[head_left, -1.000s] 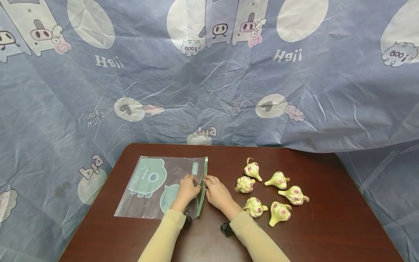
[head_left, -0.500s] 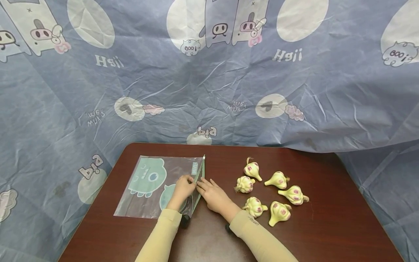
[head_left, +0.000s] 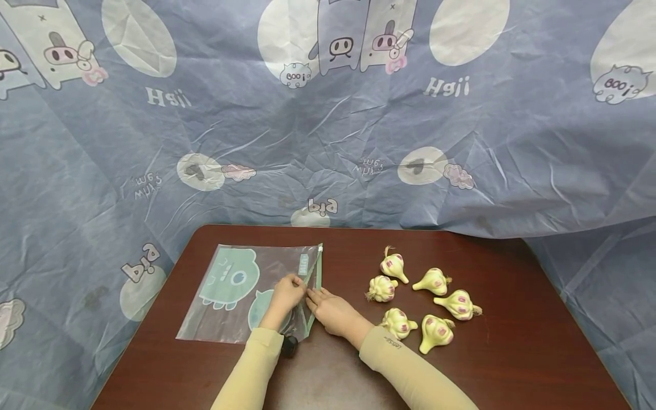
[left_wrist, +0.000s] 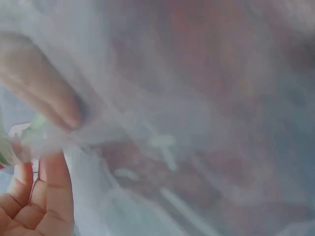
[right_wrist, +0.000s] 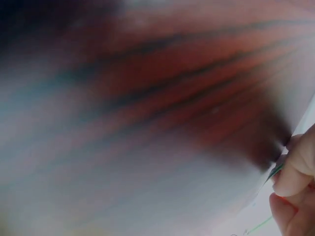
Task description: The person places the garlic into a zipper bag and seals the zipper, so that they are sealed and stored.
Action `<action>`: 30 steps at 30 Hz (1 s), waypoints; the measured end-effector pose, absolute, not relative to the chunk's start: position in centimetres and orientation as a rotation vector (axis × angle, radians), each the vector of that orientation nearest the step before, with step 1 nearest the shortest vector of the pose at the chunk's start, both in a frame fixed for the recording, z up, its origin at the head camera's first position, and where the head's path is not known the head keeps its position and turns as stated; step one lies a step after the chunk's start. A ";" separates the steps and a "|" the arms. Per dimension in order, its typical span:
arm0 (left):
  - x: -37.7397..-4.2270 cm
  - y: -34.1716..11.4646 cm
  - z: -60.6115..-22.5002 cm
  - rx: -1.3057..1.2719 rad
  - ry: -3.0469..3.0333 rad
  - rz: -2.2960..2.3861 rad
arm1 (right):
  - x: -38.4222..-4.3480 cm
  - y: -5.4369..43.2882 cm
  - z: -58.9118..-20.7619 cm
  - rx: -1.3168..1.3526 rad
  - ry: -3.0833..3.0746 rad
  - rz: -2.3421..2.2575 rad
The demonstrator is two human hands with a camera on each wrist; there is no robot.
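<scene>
- Lying flat at the left of the brown table (head_left: 512, 364), a clear plastic bag (head_left: 205, 330) is seen with its mouth turned to the right; a large green cartoon print (head_left: 230, 279) is borne on its far left part, a second green print (head_left: 259, 310) nearer and farther right.
- Left hand (head_left: 287, 295): placed over the right part of the bag, the film near the mouth being pinched between thumb and fingers, as is confirmed in the left wrist view. Forearm covered by a pale yellow sleeve (head_left: 248, 370); a black device (head_left: 289, 345) is worn at the wrist.
- Right border of bag: edged by a green strip (head_left: 319, 273), with a white slider (head_left: 320, 247) at its far end. Upper and lower edges are parted between the hands.
- Right hand (head_left: 333, 312): just right of the left hand, the mouth edge gripped at the fingertips; in the right wrist view the film is blurred and drawn into folds toward them.
- Farther right: six garlic bulbs (head_left: 437, 333) are laid in a loose ring, stems pointed various ways; the near-left bulb (head_left: 400, 324) is partly hidden by the right sleeve (head_left: 410, 364).
- Behind, left to right: a blue-grey cartoon cloth (head_left: 328, 131) is hung.
</scene>
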State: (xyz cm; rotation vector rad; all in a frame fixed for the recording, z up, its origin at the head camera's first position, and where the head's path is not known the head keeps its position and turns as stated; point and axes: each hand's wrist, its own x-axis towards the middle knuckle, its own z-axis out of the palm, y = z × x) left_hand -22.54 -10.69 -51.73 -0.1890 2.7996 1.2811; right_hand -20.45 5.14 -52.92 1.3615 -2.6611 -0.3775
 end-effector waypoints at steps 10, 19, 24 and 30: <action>-22.4 -12.0 -49.1 -0.298 2.693 1.458 | -20.3 6.2 -53.3 1.394 -2.641 -0.261; -22.3 -13.7 -46.2 -0.347 2.607 1.540 | -19.9 6.7 -53.0 1.405 -2.609 -0.174; -21.9 -14.4 -44.3 -0.363 2.598 1.590 | -19.7 7.0 -52.4 1.384 -2.651 -0.151; -21.5 -14.9 -42.4 -0.376 2.579 1.646 | -19.5 7.3 -51.8 1.377 -2.709 -0.110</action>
